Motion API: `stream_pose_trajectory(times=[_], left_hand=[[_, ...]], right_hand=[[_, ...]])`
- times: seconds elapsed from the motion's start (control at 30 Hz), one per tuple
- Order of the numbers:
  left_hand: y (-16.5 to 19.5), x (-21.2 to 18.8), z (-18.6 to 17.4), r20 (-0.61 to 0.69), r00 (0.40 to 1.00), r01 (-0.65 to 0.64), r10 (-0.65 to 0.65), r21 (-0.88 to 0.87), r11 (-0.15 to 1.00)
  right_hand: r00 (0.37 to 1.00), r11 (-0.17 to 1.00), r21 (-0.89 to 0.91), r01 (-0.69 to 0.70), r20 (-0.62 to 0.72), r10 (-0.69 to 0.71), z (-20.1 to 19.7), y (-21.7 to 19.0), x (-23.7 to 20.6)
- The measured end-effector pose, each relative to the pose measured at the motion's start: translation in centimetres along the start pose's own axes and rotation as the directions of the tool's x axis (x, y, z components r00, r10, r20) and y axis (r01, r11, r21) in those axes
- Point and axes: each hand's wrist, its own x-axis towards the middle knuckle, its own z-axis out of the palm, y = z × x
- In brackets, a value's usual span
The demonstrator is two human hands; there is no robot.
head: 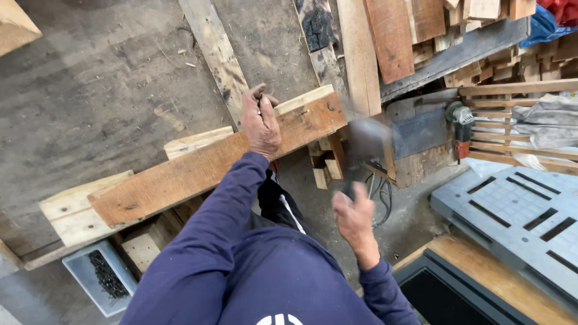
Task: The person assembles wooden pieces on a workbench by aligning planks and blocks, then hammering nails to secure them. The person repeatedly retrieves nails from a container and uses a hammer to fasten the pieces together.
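My left hand [261, 125] rests on a long brown plank [180, 177] and pinches a small nail [260, 106] upright against the wood. The plank lies across pale wooden blocks [77, 207], and another pale board [304, 98] runs along its far edge. My right hand [354, 219] is raised to the right of the plank and grips a hammer [366, 141]. The hammer's head is a motion blur above the hand. Both arms are in dark blue sleeves.
A grey tray of dark nails [102, 275] sits on the floor at lower left. An angle grinder [460, 127] lies on a slatted wooden pallet at right, near a grey plastic pallet [518, 210]. Loose boards and offcuts [391, 36] pile up at the top. Cables [379, 192] trail below the bench.
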Motion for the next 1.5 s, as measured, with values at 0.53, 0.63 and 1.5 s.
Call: stream_pose_trajectory(times=[0.53, 0.63, 1.5], left_hand=[[-0.1, -0.1, 0.4, -0.085, 0.994, -0.07, 0.069, -0.006, 0.998], [0.2, 0.0, 0.8, -0.124, 0.992, -0.014, 0.015, 0.009, 1.0], [-0.2, -0.4, 0.6, -0.162, 0.987, -0.029, 0.016, -0.076, 0.997]], right_hand=[[0.887, 0.934, 0.028, -0.356, 0.326, 0.328, -1.6, 1.3, 0.5], [0.934, 0.9, 0.285, -0.33, 0.24, 0.266, -2.2, -0.1, 0.0], [0.667, 0.465, 0.541, 0.701, -0.266, -0.696, -5.4, 0.1, 3.4]])
